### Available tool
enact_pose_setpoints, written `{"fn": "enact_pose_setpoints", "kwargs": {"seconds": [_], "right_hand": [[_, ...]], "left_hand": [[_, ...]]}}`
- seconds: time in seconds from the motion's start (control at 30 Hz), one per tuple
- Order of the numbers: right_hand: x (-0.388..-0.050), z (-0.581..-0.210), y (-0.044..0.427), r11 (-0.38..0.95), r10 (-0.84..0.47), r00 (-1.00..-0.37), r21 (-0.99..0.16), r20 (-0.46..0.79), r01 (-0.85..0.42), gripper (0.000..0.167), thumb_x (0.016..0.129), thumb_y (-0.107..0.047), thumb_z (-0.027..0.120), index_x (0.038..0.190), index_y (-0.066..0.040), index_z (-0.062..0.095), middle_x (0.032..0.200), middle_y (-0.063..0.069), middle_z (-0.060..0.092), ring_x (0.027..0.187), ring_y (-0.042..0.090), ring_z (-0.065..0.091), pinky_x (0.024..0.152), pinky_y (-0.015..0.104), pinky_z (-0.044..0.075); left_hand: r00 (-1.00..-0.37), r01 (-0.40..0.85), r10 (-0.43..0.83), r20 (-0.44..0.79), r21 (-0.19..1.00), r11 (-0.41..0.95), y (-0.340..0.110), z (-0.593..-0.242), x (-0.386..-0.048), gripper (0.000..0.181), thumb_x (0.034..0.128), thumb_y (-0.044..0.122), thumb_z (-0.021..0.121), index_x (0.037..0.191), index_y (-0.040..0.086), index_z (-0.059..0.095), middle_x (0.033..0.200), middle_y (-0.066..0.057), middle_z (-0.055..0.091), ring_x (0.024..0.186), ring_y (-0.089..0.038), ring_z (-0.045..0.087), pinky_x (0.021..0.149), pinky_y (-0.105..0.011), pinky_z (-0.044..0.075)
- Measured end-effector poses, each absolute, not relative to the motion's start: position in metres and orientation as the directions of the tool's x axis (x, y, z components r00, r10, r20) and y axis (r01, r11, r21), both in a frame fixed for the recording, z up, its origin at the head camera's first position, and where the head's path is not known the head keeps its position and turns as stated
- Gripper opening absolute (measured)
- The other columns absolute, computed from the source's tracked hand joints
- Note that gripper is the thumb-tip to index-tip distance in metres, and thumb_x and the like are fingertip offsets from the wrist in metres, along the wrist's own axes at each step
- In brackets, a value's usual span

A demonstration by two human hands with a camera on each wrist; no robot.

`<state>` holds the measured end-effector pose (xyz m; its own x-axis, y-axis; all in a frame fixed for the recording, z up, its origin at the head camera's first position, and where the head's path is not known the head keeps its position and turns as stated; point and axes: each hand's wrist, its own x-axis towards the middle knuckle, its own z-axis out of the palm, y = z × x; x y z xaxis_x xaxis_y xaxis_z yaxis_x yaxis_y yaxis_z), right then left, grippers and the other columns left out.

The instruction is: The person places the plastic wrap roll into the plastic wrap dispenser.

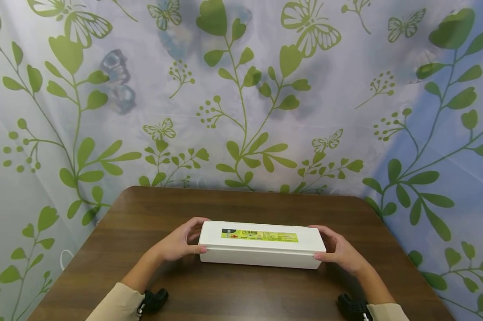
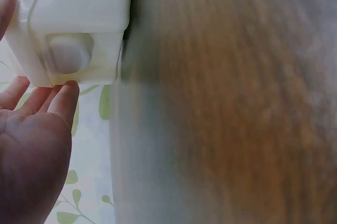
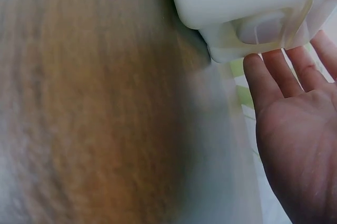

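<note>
A long white cling film box (image 1: 261, 258) with a yellow-green label (image 1: 259, 235) on top lies crosswise on the brown table. My left hand (image 1: 182, 240) holds its left end, thumb at the front and fingers toward the back. At the other end my right hand (image 1: 341, 250) grips it the same way. In the left wrist view, the box's end (image 2: 108, 58) has a round recess, and the fingertips of the left hand (image 2: 37, 150) touch its edge. The right wrist view shows a similar box end (image 3: 226, 42) against the fingers of the right hand (image 3: 297, 124).
The wooden table (image 1: 241, 294) has rounded far corners. Behind it hangs a pale curtain (image 1: 257, 120) printed with green leaves and butterflies, which also runs down both sides. A black strap device (image 1: 154, 301) sits on the left wrist, another black device (image 1: 351, 307) on the right.
</note>
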<state>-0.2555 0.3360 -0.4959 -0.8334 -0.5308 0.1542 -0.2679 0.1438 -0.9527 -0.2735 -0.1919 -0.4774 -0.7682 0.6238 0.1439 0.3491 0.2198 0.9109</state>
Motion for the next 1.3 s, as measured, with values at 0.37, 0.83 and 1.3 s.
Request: {"fn": "enact_pose_setpoints", "kwargs": {"seconds": [0.37, 0.83, 1.3], "right_hand": [[-0.2569, -0.4990, 0.3376, 0.131, -0.511, -0.843, -0.955, 0.165, -0.266, 0.075, 0.090, 0.002, 0.069, 0.155, 0.002, 0.032, 0.140, -0.002, 0.056, 0.115, 0.013, 0.061, 0.089, 0.032, 0.057], [-0.2585, -0.4981, 0.3394, 0.126, -0.518, -0.840, -0.957, 0.162, -0.262, 0.076, 0.090, 0.002, 0.070, 0.155, 0.002, 0.031, 0.141, -0.002, 0.055, 0.116, 0.013, 0.060, 0.090, 0.032, 0.057], [-0.2595, -0.4959, 0.3366, 0.076, -0.568, -0.807, -0.967, 0.159, -0.244, 0.073, 0.090, 0.006, 0.069, 0.153, 0.005, 0.031, 0.140, 0.002, 0.056, 0.115, 0.015, 0.061, 0.089, 0.035, 0.058]], "left_hand": [[-0.767, 0.341, 0.629, 0.127, 0.911, 0.232, -0.1907, -0.4765, -0.2736, 0.079, 0.0859, 0.020, 0.084, 0.149, 0.011, 0.037, 0.152, -0.013, 0.043, 0.146, -0.036, 0.044, 0.116, -0.040, 0.039], [-0.766, 0.334, 0.631, 0.118, 0.913, 0.234, -0.1907, -0.4752, -0.2744, 0.079, 0.0863, 0.020, 0.084, 0.149, 0.012, 0.036, 0.153, -0.013, 0.041, 0.146, -0.038, 0.044, 0.115, -0.042, 0.041], [-0.771, 0.312, 0.627, 0.111, 0.924, 0.220, -0.1895, -0.4739, -0.2735, 0.081, 0.0872, 0.018, 0.083, 0.150, 0.004, 0.034, 0.153, -0.020, 0.040, 0.147, -0.045, 0.039, 0.113, -0.038, 0.045]]}}
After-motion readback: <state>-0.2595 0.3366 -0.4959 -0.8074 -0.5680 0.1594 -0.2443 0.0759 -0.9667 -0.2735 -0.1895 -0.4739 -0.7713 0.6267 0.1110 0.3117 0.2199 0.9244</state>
